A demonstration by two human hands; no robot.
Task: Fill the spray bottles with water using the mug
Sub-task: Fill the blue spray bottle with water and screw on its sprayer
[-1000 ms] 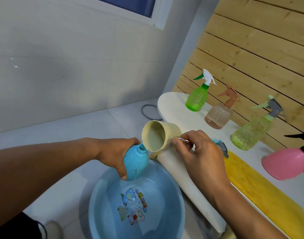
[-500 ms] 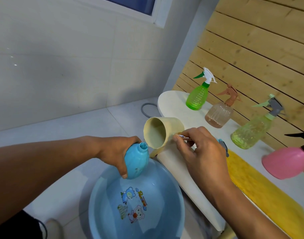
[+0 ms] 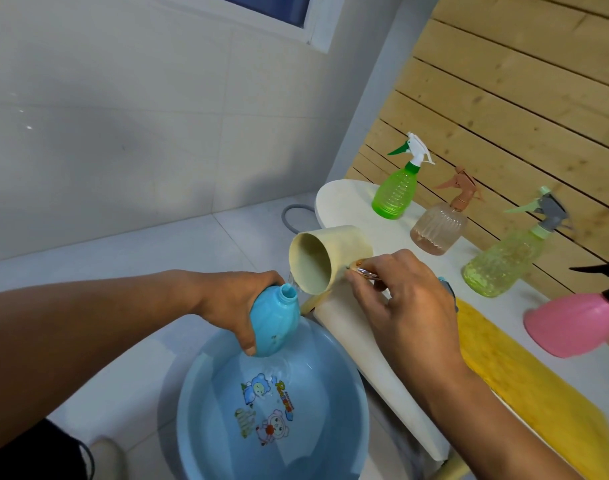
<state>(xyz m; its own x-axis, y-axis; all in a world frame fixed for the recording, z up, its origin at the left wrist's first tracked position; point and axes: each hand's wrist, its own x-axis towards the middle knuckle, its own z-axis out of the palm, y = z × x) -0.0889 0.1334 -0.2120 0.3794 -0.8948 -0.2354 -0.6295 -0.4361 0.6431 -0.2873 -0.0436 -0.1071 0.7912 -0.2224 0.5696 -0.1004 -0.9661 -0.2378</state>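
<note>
Tilting the cream mug (image 3: 325, 259) by its handle, the right hand (image 3: 408, 304) curls its fingers (image 3: 360, 289) round that handle so the rim hangs just above the blue bottle (image 3: 274, 322). The left hand (image 3: 242, 299) wraps the bottle, leaning its open neck toward the thin stream. Both sit over the blue basin (image 3: 199, 420), probably so spills fall back in. Four capped spray bottles wait on the white table (image 3: 344, 199).

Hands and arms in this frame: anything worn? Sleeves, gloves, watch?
Both forearms are bare, with no sleeves in view. The left hand and right hand wear no gloves, and no watch or rings are visible on them.
</note>
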